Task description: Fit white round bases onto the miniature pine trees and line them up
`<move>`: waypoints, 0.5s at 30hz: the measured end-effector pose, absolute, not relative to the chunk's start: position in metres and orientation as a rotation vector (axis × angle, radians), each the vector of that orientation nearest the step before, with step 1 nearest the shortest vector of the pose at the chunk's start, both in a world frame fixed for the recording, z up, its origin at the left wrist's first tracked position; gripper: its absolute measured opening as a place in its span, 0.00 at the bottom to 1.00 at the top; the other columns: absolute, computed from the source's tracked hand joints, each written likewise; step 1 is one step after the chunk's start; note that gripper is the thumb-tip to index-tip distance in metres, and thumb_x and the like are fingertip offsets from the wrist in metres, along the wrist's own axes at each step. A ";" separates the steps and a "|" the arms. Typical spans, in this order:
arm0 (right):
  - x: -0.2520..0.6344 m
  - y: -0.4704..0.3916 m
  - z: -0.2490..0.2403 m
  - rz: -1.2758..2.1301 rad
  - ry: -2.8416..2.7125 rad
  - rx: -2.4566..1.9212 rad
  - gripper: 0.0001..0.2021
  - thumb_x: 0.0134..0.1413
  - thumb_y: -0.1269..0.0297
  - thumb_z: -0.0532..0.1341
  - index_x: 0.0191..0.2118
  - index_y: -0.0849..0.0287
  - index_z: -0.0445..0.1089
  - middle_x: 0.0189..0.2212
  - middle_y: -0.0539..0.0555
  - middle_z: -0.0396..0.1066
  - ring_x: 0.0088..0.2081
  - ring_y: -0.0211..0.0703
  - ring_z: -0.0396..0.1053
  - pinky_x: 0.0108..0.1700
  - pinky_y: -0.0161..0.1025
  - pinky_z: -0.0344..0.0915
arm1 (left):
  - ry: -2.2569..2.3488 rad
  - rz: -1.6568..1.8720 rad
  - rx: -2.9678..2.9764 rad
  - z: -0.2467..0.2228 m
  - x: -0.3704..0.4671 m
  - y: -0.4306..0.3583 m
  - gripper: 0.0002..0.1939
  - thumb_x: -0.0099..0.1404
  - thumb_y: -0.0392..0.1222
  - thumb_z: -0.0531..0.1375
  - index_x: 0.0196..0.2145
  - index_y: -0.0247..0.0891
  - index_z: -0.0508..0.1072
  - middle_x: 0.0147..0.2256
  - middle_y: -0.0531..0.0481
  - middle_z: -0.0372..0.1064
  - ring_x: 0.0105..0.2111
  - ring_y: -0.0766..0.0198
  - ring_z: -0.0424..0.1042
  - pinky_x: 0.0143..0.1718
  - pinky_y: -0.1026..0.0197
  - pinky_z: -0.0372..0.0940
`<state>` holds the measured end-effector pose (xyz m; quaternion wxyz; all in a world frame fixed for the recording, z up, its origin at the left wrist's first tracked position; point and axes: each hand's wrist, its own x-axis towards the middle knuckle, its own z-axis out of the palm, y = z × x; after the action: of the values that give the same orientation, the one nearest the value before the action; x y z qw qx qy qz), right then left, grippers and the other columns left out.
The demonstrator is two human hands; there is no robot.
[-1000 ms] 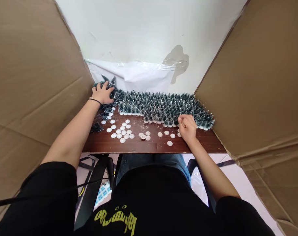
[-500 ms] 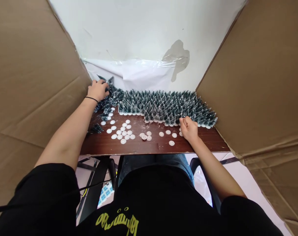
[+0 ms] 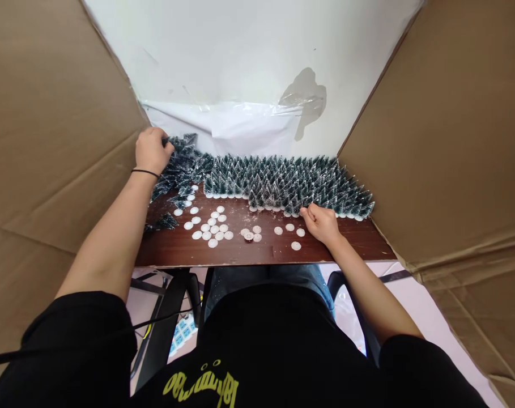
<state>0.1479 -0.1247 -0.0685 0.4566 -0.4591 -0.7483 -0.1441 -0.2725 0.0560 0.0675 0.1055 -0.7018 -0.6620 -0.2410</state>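
Note:
Over a heap of loose miniature pine trees point(image 3: 178, 161), frosted dark green, my left hand point(image 3: 152, 150) is curled at the far left. A dark tree tip shows between its thumb and fingers. My right hand point(image 3: 320, 222) is closed, knuckles up, just in front of the standing miniature trees point(image 3: 278, 178); whatever it may hold is hidden inside the fingers. Those trees stand upright on white round bases in tight rows along the back. Several loose white discs point(image 3: 215, 229) lie in front on the table, one of them tipped up with a dark underside.
A dark red-brown wooden table point(image 3: 269, 255) has its front edge close to my body. Cardboard walls point(image 3: 444, 124) rise on both sides, and a white panel point(image 3: 240, 56) closes off the back. A small tree point(image 3: 166, 222) lies on its side at the left.
My left hand has shifted left across the heap, and its fingers have curled in. My right hand has moved slightly left along the front of the rows, still closed.

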 end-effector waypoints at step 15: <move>0.148 -0.121 -0.070 -0.425 -1.897 -1.136 0.22 0.67 0.61 0.54 0.21 0.54 0.48 0.13 0.43 0.52 0.16 0.33 0.54 0.22 0.35 0.49 | -1.738 -2.481 -2.102 0.069 -0.220 0.005 0.05 0.65 0.29 0.56 0.35 0.37 0.64 0.44 0.52 0.68 0.35 0.70 0.65 0.42 0.55 0.74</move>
<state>0.1476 -0.1208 -0.0701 0.4305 -0.4555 -0.7603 -0.1705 -0.2204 0.0054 0.0686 -0.2694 -0.5489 -0.4539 -0.6481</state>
